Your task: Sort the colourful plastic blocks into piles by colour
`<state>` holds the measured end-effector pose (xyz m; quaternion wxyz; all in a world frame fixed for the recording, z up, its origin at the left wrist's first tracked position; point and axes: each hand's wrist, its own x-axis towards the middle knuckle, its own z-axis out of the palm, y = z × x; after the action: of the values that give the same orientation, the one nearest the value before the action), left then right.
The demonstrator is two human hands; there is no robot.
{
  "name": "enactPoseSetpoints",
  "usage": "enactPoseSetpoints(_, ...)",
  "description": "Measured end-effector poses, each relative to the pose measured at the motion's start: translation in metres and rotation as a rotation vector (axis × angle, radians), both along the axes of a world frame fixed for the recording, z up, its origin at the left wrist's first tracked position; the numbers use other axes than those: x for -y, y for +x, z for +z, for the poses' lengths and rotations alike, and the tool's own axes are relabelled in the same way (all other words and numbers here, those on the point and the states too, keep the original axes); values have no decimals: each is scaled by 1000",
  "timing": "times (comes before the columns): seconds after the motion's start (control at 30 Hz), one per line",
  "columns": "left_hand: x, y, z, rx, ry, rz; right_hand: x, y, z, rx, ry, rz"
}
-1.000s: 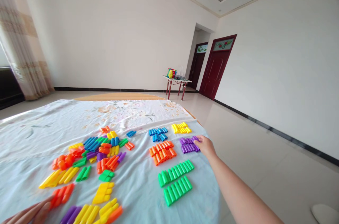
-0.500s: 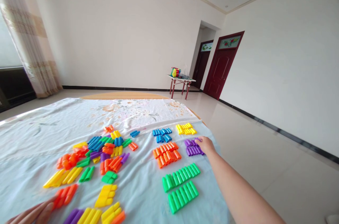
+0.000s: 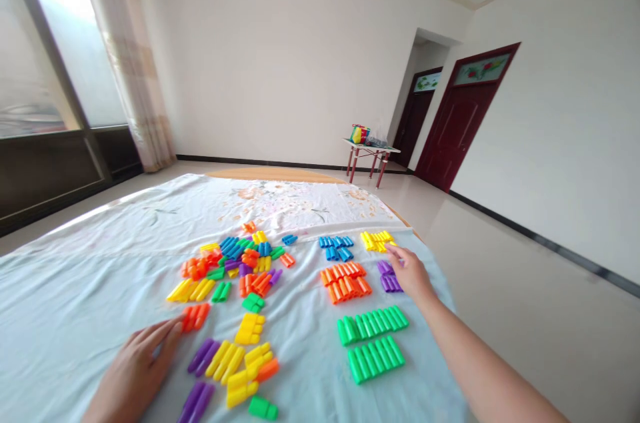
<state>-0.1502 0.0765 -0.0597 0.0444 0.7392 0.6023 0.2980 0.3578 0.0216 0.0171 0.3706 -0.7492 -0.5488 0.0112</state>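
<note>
My left hand (image 3: pixel 143 359) lies low on the cloth, fingers stretched out. Its fingertips touch a small row of orange plastic tube pieces (image 3: pixel 196 317). Over on the right, my right hand (image 3: pixel 413 275) reaches forward with fingers extended at the near right end of the yellow tube pieces (image 3: pixel 376 241). No piece shows between its fingers. Beneath and beside that hand, purple tube pieces (image 3: pixel 389 279) are partly covered. Orange rows (image 3: pixel 346 283), blue rows (image 3: pixel 336 246) and green rows (image 3: pixel 374 343) lie to its left and nearer to me.
A mixed heap of coloured tube pieces (image 3: pixel 245 263) lies mid-table, with purple (image 3: pixel 204 356) and yellow pieces (image 3: pixel 225 361) nearer to me. A creased cloth (image 3: pixel 90 303) covers the table. Farther off stand a small table (image 3: pixel 373 146) and a red door (image 3: pixel 465 116).
My right hand has left the purple pieces and moved forward to the yellow ones. The view has swung left, showing more of my left hand, which stays at the orange pieces.
</note>
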Motion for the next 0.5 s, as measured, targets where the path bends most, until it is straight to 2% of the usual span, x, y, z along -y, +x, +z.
enactPoseSetpoints(0.13,11,3,9,-3,-38,-5,21,-86,-6,-109,155,342)
enactPoseSetpoints(0.27,17,9,15,10,-17,-5,47,-166,-24,-180,127,575)
enactPoseSetpoints(0.37,19,10,16,28,2,-14,55,-198,-40,-171,93,639)
enactPoseSetpoints(0.5,21,10,17,63,10,-18,56,-208,-58,-134,83,609)
